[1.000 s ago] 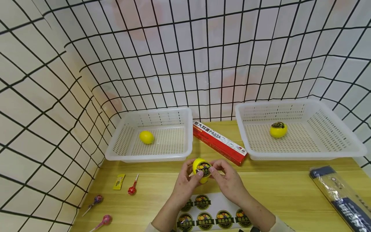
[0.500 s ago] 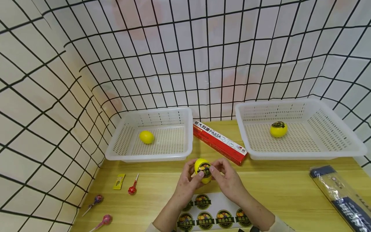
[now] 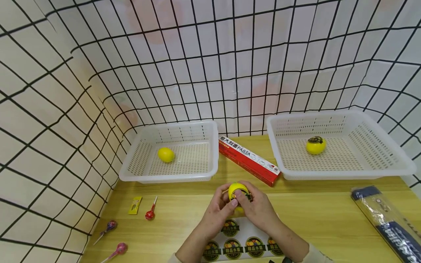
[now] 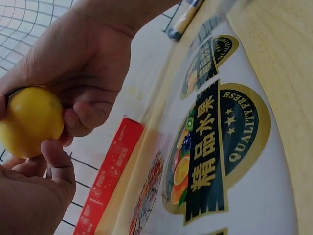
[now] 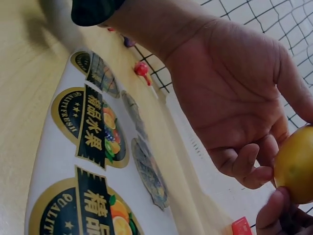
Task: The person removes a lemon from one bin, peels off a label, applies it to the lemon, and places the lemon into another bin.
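Observation:
Both hands hold a yellow lemon (image 3: 235, 187) over the table's middle. The left hand (image 3: 213, 213) has its fingers curled round the lemon's left side, with its thumb at the front. The right hand (image 3: 261, 208) lays its thumb across a round black-and-gold fruit sticker (image 3: 249, 197) on the lemon, partly covering it; its fingers go behind the fruit. Both wrist views show fingertips of the two hands around the lemon (image 4: 32, 122). Below the hands lies a white sheet (image 3: 244, 233) bearing several such stickers, partly hidden by the forearms.
At back left a white basket (image 3: 179, 179) holds a plain lemon (image 3: 166, 155); the right basket (image 3: 345, 175) holds a stickered lemon (image 3: 315, 147). Between them lies a red pasta box (image 3: 248, 160). Lollipops (image 3: 150, 214) and a yellow packet (image 3: 135, 205) lie left, a plastic-wrapped package (image 3: 385, 223) right.
The right thumb has moved from the sticker's right edge onto its face. The lemon has turned and shifted slightly right, and both hands have drawn closer together around it.

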Available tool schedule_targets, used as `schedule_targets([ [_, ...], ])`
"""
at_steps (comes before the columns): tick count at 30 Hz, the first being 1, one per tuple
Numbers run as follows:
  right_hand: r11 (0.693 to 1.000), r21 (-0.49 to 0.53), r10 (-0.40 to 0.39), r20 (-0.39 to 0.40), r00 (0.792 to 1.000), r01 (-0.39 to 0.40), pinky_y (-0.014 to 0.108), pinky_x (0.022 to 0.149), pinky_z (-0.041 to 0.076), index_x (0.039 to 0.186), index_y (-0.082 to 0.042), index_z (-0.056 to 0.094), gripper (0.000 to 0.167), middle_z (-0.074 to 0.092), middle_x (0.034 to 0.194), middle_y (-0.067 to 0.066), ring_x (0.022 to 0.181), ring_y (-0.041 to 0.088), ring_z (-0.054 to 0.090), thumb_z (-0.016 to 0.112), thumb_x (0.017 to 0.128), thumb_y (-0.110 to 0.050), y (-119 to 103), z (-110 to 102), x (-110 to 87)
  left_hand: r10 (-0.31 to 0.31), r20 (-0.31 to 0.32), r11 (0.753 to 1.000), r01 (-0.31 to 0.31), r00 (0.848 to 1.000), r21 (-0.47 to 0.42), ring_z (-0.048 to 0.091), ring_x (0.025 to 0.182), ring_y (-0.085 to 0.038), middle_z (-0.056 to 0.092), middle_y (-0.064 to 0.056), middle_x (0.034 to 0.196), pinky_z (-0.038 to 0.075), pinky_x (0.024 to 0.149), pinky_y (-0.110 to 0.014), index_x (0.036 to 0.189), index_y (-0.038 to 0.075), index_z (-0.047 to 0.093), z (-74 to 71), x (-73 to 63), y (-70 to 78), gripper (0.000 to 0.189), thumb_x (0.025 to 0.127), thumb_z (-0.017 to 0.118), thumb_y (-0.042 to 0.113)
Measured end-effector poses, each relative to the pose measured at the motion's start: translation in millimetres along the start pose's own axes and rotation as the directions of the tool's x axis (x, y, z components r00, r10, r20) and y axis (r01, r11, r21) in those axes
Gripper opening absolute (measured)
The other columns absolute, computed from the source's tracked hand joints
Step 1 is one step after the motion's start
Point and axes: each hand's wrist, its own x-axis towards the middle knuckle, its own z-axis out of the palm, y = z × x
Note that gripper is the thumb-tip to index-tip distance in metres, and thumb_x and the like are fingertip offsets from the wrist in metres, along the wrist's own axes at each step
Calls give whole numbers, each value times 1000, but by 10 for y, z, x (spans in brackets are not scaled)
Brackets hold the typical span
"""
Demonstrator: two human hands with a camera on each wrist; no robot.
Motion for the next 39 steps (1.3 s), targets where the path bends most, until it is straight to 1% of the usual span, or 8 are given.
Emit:
schedule_targets([
  [4,1000,-11,-22,-30,999,22,25,72,52,131,-14,64,37,67,104,6,90,15,61,41,111,-35,21,4,-1,17,29,1000,-17,999,-11,56,113,-11,52,-19,148,45,92,-27,153,17,26,-7,9,-12,52,108,51,23],
  [11,996,45,76,-42,996,-75,25,67,49,129,-12,66,52,65,95,5,80,14,57,25,113,-40,-5,24,-11,62,17,998,-62,998,-17,56,107,-12,50,-19,144,49,90,-28,152,15,30,-21,3,-46,51,106,51,20],
  [14,1000,7,-14,-74,997,15,27,72,52,126,-13,67,45,66,99,3,85,12,59,29,113,-33,-7,68,-42,95,-76,990,-86,993,114,56,94,-11,52,-14,135,53,78,-24,148,13,39,-25,0,-52,53,101,61,28],
  [18,977,-92,-201,-117,973,191,27,76,53,122,-16,68,30,68,108,-1,90,8,59,40,111,-19,14,150,-96,123,-188,925,-43,974,378,57,73,-6,63,-3,108,52,60,-22,140,17,50,-6,9,-63,63,89,78,43],
  [23,950,-125,-302,-140,943,286,28,78,57,120,-17,68,26,69,110,-2,91,5,61,45,109,-12,23,229,-143,150,-217,901,-44,965,431,60,67,-3,68,2,86,54,57,-25,125,21,60,55,16,-94,43,90,76,40],
  [27,959,-92,-280,-157,947,268,28,76,55,117,-17,67,25,69,104,-3,88,3,60,44,110,-12,7,247,-147,230,-214,896,-121,949,427,55,67,-1,60,6,81,51,57,-23,112,17,63,77,10,-110,19,100,63,32],
  [31,969,-57,-248,-158,956,242,25,71,52,116,-17,67,24,68,99,-3,83,3,57,44,110,-14,-10,239,-136,286,-195,877,-175,938,447,48,65,0,51,10,75,47,57,-20,107,14,62,68,6,-116,15,106,52,25],
  [39,992,2,-126,-106,986,127,23,64,44,117,-17,68,26,52,76,-7,70,3,49,43,111,-22,-42,199,-117,306,-205,823,-150,929,548,51,73,-3,54,7,80,47,64,-21,107,16,64,33,10,-141,30,111,35,20],
])
